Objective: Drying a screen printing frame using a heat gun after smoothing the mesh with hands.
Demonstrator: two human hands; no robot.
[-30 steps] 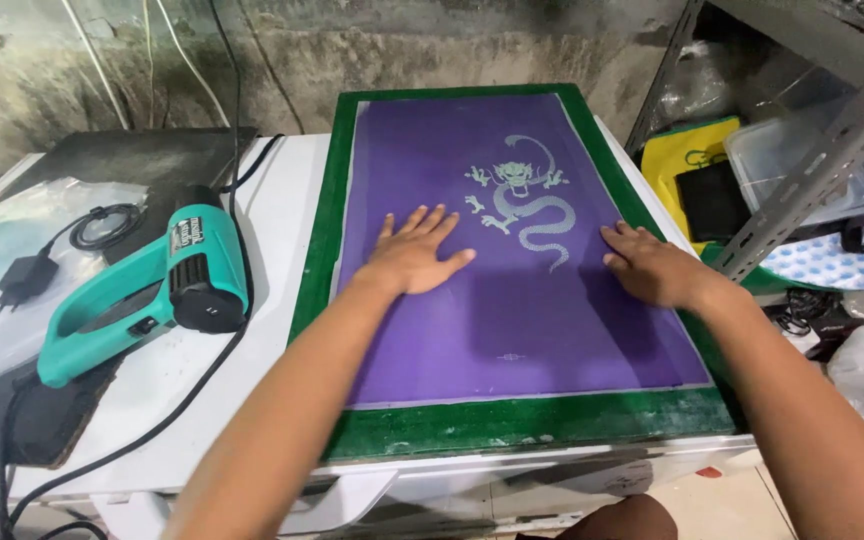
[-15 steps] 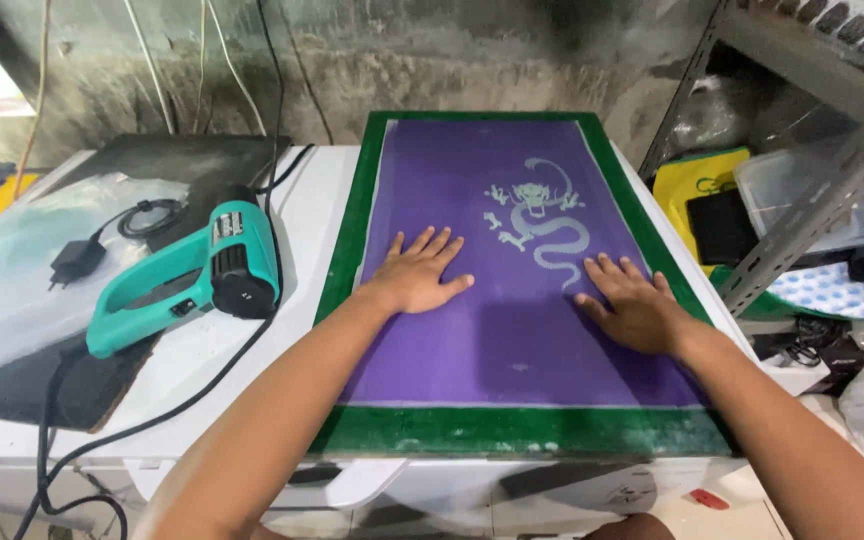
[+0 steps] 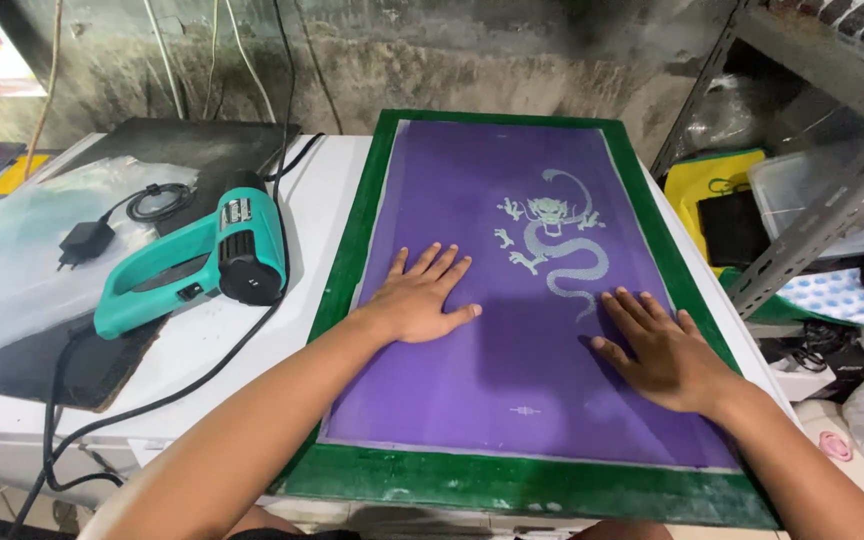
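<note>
1. pressing flat on the purple mesh of the printing screen (image 3: 512, 370), the left hand (image 3: 420, 300) lies palm down with fingers (image 3: 430, 262) spread, holding nothing; the right hand (image 3: 657, 350) lies the same way, fingers (image 3: 637, 308) spread and flat, at about 4 o'clock from the left hand.
2. the screen sits in the middle of the view, long side running from 6 to 12 o'clock; its pale dragon design (image 3: 557, 250) lies between the two hands, at 1 o'clock from the left hand and touching the right fingertips at its tail end.
3. a white surface (image 3: 202, 350) carries the screen; at 9 o'clock from the left hand a teal heat gun (image 3: 202, 262) with a black nozzle lies on its side, its black cord (image 3: 152, 410) trailing towards 7 o'clock, with a black plug adapter (image 3: 80, 242) beyond it.
4. a rough, stained concrete wall (image 3: 472, 60) stands at 12 o'clock; a grey metal shelf rack (image 3: 822, 200) holding a clear plastic bin stands at 3 o'clock.
5. the screen's frame (image 3: 352, 240) is green, scuffed and paint-marked; the mesh is smooth and taut.
</note>
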